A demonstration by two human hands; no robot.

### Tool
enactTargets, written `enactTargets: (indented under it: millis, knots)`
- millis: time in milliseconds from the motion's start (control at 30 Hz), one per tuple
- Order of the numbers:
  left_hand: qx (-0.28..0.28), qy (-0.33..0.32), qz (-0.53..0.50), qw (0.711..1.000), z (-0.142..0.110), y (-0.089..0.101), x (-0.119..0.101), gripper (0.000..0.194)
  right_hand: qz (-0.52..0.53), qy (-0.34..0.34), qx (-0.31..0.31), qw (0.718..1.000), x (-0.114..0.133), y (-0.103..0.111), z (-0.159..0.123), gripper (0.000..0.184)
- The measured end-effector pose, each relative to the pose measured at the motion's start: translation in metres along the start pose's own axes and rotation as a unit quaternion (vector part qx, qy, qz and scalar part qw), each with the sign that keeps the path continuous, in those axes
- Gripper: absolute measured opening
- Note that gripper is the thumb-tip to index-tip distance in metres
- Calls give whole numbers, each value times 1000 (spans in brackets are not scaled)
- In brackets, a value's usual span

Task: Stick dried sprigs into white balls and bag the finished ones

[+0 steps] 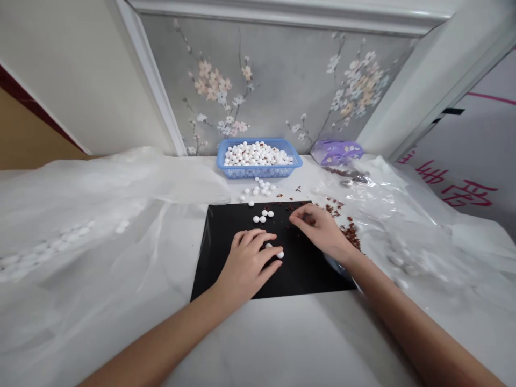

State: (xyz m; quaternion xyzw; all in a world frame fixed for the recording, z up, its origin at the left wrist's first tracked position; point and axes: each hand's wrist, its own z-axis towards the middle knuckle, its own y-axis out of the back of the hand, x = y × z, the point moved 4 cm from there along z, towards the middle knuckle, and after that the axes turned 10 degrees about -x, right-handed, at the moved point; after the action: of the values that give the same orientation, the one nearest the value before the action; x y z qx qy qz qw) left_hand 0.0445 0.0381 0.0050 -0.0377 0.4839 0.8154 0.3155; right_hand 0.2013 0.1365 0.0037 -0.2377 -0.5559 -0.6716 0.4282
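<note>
My left hand [245, 263] lies on a black mat [310, 277], its fingers spread and curved over a pair of white round beads [274, 250]. Several more of these beads [260, 219] sit on the mat's far part. My right hand [318, 228] is curled just to the right, with its fingertips pinched on dark brown crumbs [308, 217]. Similar crumbs lie scattered across the mat. A blue plastic basket [258, 173] heaped with white beads stands beyond the mat.
A reddish-brown heap of crumbs [350, 235] lies past the mat's right edge. A purple packet [336, 152] stands by the wall. Clear plastic sheeting [80, 183] covers both sides of the white surface, with beads under it at left. A blossom-painted panel [282, 80] rises behind.
</note>
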Motion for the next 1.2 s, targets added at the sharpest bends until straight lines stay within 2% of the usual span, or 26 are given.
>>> enactTargets:
  millis: [100, 200, 267, 333, 567, 767, 1033, 1200]
  knots:
    - [-4, 34, 4, 999, 1, 0, 4, 15, 102, -88, 108, 985, 9, -5, -7, 22]
    - [-9, 57, 3, 998, 2, 0, 6, 13, 164, -177, 217, 946, 12, -10, -16, 24]
    - [-11, 61, 8, 998, 2, 0, 6, 13, 179, -201, 260, 927, 12, -12, -21, 23]
    - [-12, 62, 15, 998, 2, 0, 6, 13, 174, -204, 279, 922, 13, -15, -23, 21]
    - [-10, 60, 13, 998, 1, 0, 7, 13, 136, -189, 313, 921, 18, -23, -30, 19]
    - [-8, 46, 14, 999, 2, 0, 5, 14, 111, -152, 298, 936, 22, -23, -30, 16]
    - [-3, 81, -6, 997, 3, 0, 8, 10, 143, -154, 305, 929, 16, -28, -32, 18]
    - [-3, 83, -14, 996, 3, -2, 9, 10, 145, -181, 275, 933, 15, -31, -34, 13]
